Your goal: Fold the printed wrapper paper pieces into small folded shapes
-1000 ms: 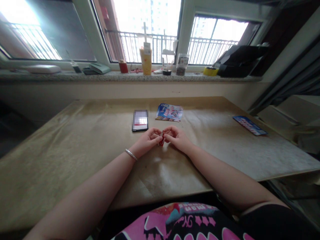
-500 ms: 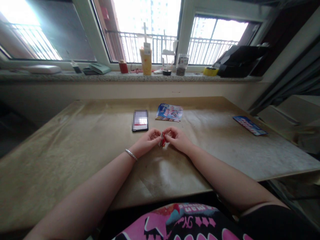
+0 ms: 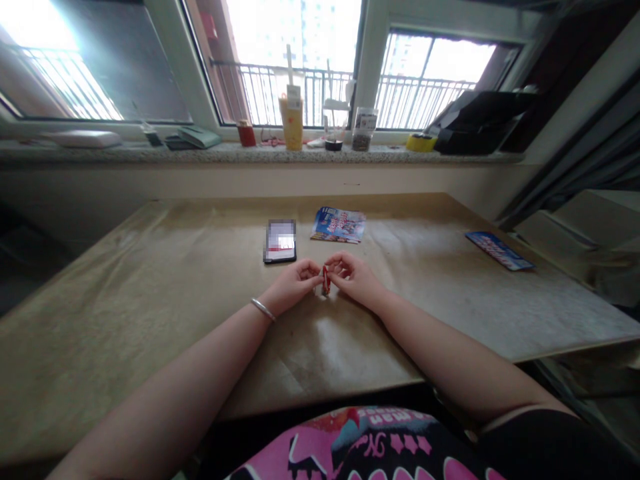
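Between my two hands stands a small red and white piece (image 3: 326,281), narrow and upright, that looks like folded printed paper. The fingertips of my left hand (image 3: 303,279) pinch its left side, and a silver bangle (image 3: 263,309) circles that wrist. From the other side my right hand (image 3: 350,275) grips it between thumb and curled fingers. Its folds are too small to make out. Just beyond my hands lies a fanned stack of blue and red flyers (image 3: 340,225). A dark-framed phone-like device (image 3: 281,241), partly blurred out, rests to the left of the stack.
The table (image 3: 150,280) has a tan cover. More blue flyers (image 3: 499,251) lie near its right edge. Along the windowsill (image 3: 225,155) stand a yellow drink cup (image 3: 292,123), a red jar (image 3: 247,133), a clear cup (image 3: 365,130), yellow tape (image 3: 421,143) and a black box (image 3: 475,123).
My fingers have shifted slightly around the red and white paper, and its angle differs a little. Both forearms and everything on the table stay where they were.
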{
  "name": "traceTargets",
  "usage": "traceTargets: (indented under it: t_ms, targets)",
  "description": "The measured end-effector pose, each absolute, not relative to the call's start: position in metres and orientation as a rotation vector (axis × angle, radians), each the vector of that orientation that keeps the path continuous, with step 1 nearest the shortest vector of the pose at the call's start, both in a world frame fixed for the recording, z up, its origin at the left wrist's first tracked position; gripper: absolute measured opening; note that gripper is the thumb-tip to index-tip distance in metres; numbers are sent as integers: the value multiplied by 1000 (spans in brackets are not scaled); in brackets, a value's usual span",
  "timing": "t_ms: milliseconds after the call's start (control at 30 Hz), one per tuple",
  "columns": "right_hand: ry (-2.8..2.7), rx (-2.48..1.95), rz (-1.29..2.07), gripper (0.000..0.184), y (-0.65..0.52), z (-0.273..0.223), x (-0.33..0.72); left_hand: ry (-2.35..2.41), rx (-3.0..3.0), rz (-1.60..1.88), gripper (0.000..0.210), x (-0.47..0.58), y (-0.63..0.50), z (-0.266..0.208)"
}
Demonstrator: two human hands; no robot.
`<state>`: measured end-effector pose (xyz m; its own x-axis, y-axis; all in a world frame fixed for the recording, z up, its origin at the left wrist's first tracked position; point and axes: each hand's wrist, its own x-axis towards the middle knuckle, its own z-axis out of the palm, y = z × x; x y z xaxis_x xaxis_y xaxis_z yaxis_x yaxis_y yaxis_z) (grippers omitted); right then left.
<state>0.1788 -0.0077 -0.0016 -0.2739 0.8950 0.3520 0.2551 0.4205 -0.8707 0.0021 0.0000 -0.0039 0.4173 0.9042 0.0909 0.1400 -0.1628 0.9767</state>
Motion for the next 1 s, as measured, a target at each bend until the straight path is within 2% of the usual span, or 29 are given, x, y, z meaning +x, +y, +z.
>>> traceTargets:
  t_ms: [400, 800, 1000]
  targets:
    - [-1772, -1019, 888, 9, -6, -4, 181, 1072, 1896, 943, 21, 6, -10, 8]
    - [-1744, -926, 1110, 18, -6, -5, 177, 952, 1698, 850, 26, 7, -8, 1]
    - [-1749, -942, 1089, 14, -4, -5, 183, 942, 1632, 858, 24, 7, -7, 1]
